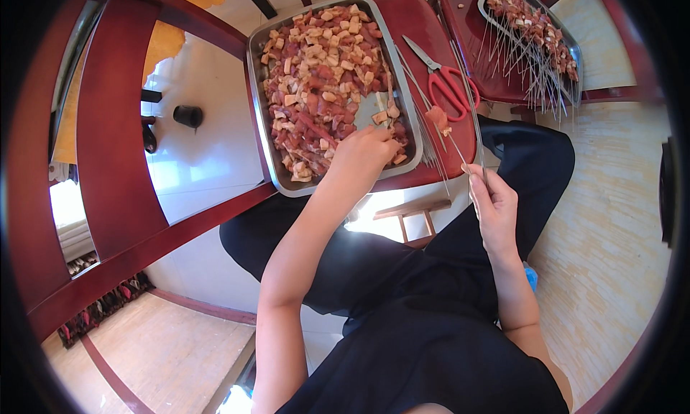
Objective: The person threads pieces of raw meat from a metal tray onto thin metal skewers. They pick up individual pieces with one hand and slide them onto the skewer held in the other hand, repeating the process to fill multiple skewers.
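My left hand (366, 147) reaches into a rectangular metal tray (260, 112), its fingertips down among raw meat pieces (310, 82) mixed with pale cubes; whether they pinch a piece is hidden. My right hand (493, 195), to the right of the tray, is closed around thin metal skewers. One of these skewers (457, 147) slants up to the left with a red piece of meat (437, 117) and a small pale piece near its tip. Red-handled scissors (453, 90) lie open on the red wooden seat (415, 23), and loose skewers (426, 139) rest along the tray's right side.
At the upper right, a second metal tray (575, 52) holds several loaded skewers (531, 20), their bare ends sticking out over a red surface (469, 26). Red chair slats (116, 112) stand at the left. A dark cup-like object (188, 116) is on the floor; a small wooden stool (412, 210) stands below the seat.
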Action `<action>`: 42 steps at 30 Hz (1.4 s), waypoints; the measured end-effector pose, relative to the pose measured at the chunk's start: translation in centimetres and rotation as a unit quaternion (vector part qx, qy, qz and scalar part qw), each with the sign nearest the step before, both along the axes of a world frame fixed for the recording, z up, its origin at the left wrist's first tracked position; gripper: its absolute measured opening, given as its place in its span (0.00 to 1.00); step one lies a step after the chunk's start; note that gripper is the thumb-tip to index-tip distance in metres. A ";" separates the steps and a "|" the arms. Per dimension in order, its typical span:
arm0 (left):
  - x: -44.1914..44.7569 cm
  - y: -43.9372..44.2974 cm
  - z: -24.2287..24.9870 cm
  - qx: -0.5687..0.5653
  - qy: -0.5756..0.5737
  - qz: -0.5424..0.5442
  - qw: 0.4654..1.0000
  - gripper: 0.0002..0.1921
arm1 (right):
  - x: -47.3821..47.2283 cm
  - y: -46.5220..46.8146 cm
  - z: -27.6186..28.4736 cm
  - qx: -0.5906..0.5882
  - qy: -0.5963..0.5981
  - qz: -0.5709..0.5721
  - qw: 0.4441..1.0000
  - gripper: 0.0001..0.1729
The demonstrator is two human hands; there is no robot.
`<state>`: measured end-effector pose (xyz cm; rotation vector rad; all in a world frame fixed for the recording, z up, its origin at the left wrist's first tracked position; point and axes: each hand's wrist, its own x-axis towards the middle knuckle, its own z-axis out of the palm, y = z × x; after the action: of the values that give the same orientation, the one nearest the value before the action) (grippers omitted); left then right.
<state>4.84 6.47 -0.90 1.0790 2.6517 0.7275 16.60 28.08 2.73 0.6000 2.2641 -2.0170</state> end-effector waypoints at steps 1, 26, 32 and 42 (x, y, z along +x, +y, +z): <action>-0.2 0.2 -0.1 -0.011 0.009 0.001 1.000 0.09 | -0.1 -0.1 0.2 0.003 -0.002 -0.001 1.000 0.14; -1.0 -1.2 2.1 0.361 -0.508 0.155 0.766 0.14 | 0.5 -0.4 0.7 0.008 -0.010 0.021 1.000 0.13; -2.0 -2.3 2.4 0.554 -0.538 0.219 0.597 0.15 | 2.8 -0.3 1.5 0.073 -0.034 0.100 0.992 0.12; -1.3 -1.7 1.7 0.659 -0.490 0.199 0.535 0.11 | 2.8 -1.7 1.0 0.079 -0.021 0.086 0.993 0.11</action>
<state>3.58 4.80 0.84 -0.1176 0.9588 2.5650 19.44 26.37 3.77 0.4340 2.3758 -1.7442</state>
